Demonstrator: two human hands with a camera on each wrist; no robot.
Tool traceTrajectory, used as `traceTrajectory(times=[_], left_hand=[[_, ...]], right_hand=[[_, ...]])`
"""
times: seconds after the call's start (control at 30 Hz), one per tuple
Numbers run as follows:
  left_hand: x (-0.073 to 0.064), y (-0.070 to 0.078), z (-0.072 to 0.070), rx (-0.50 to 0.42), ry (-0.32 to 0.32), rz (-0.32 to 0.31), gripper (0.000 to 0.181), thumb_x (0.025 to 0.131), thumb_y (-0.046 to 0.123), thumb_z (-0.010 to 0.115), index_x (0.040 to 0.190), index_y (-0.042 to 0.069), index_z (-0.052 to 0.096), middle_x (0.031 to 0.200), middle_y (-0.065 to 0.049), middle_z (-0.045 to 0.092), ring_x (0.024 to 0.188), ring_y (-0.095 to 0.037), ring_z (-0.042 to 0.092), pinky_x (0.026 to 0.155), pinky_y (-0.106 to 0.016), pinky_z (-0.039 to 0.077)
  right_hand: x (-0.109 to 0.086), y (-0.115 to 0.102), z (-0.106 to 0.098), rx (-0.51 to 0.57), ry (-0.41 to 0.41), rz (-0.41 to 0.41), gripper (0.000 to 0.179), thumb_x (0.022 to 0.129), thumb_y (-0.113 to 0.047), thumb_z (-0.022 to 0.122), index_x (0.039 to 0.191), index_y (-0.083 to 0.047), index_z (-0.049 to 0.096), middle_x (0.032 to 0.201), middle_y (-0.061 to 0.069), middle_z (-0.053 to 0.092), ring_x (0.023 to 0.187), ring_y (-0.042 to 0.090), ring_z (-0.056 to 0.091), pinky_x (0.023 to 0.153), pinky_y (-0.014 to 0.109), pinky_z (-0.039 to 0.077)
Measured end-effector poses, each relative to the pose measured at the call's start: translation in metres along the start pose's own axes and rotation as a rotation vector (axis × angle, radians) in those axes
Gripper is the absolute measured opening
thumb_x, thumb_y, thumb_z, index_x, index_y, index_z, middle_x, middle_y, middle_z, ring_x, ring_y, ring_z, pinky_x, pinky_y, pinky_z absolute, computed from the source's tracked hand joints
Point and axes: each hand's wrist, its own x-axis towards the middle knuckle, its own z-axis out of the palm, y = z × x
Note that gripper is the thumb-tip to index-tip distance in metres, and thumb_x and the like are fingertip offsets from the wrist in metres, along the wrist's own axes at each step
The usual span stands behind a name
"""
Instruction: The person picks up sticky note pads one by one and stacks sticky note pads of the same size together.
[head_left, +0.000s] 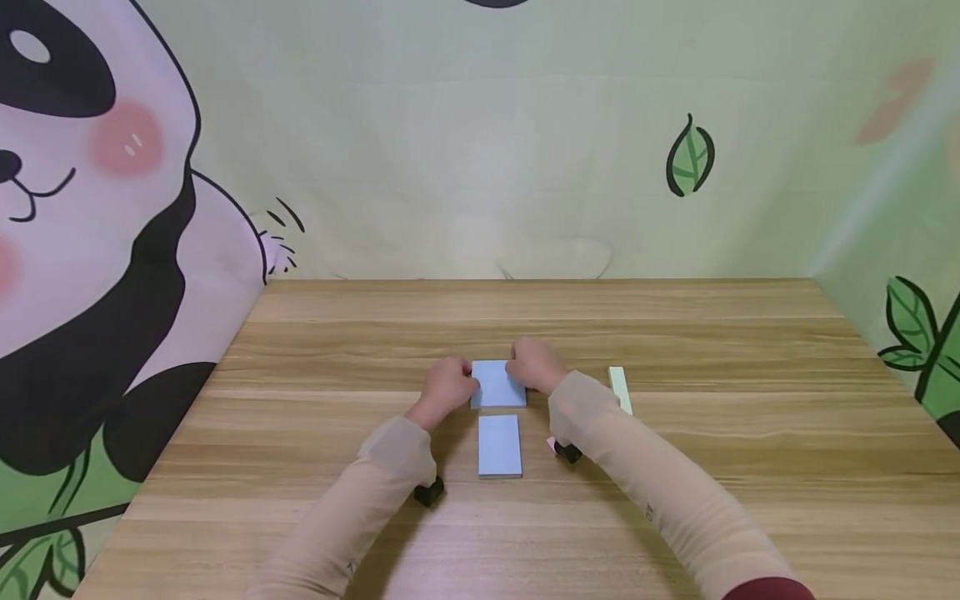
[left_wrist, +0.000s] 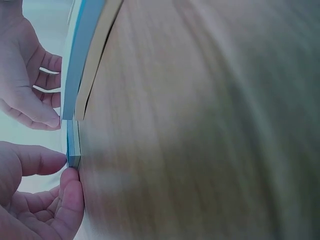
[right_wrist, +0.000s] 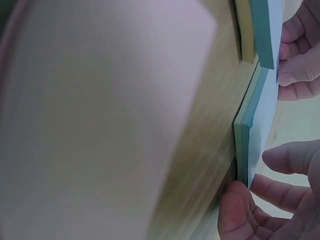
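A sticky-note pad with a blue top (head_left: 498, 385) lies farther back on the table, between the two hands. My left hand (head_left: 447, 384) pinches its left edge; the left wrist view shows the thumb (left_wrist: 47, 160) and fingertips at a corner. At the right side, my right hand (head_left: 537, 365) holds the pad by its edge, thumb over the top and fingers below, as the right wrist view shows. A second blue-topped pad (head_left: 499, 447) lies just nearer, apart from the first, untouched. Side on, its blue layer rests over a yellowish one (right_wrist: 245, 32); the far pad has a pale green layer beneath.
Right of the right hand lies a pale green strip (head_left: 618, 386), partly covered by the sleeve. A small pink piece (head_left: 551, 444) peeks out beside the right wrist's black camera (head_left: 567, 452). The wooden table (head_left: 360, 333) ends at a panda-printed backdrop.
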Motion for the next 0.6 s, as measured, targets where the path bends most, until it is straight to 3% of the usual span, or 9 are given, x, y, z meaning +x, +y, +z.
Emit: traceTrajectory(times=[0.6], left_hand=[[-0.0020, 0.0008, 0.0011, 0.009, 0.027, 0.030, 0.009, 0.075, 0.007, 0.057, 0.068, 0.002, 0.055, 0.057, -0.002, 0.045, 0.052, -0.016, 0.041, 0.044, -0.022, 0.030]], right_hand=[[0.0006, -0.0011, 0.0024, 0.004, -0.018, 0.000, 0.021, 0.081, -0.011, 0.049, 0.062, -0.009, 0.041, 0.054, 0.000, 0.032, 0.048, 0.014, 0.033, 0.042, 0.024, 0.026]])
